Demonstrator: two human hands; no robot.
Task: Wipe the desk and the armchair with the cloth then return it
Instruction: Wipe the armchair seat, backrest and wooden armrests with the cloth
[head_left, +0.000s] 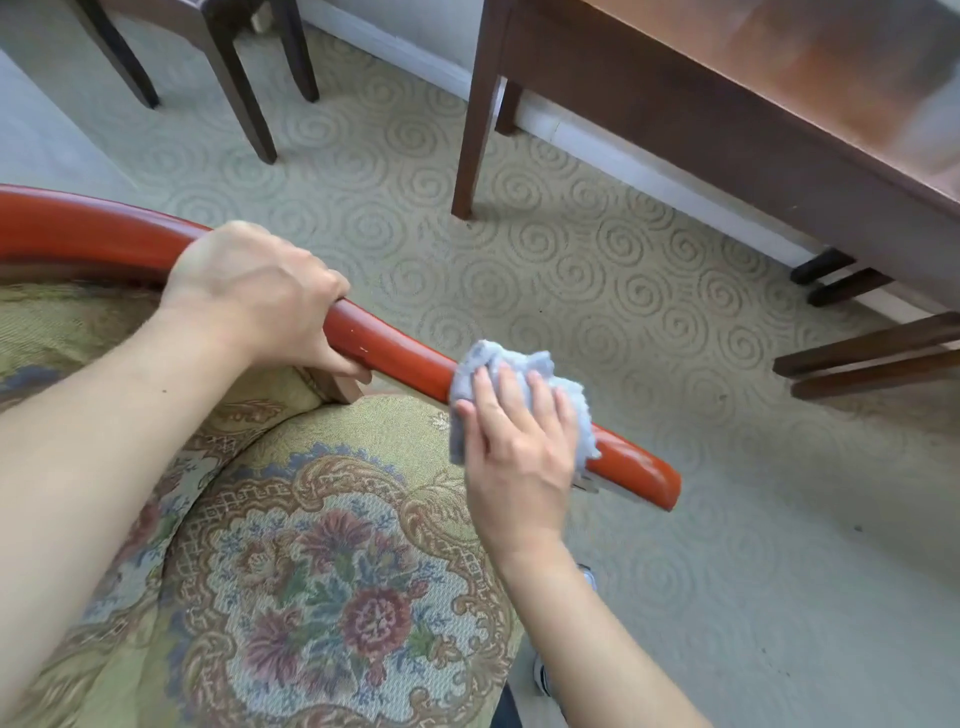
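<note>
A person's right hand (519, 441) presses a crumpled grey-blue cloth (524, 382), fingers spread flat, against the glossy red-orange wooden arm (405, 348) of an armchair (322, 571) upholstered in floral tapestry. The left hand (260, 296) is clamped around the same curved rail farther up. Beyond, a pale carpet (597, 270) with a swirl pattern meets a brown wooden desk (753, 104) by the wall.
</note>
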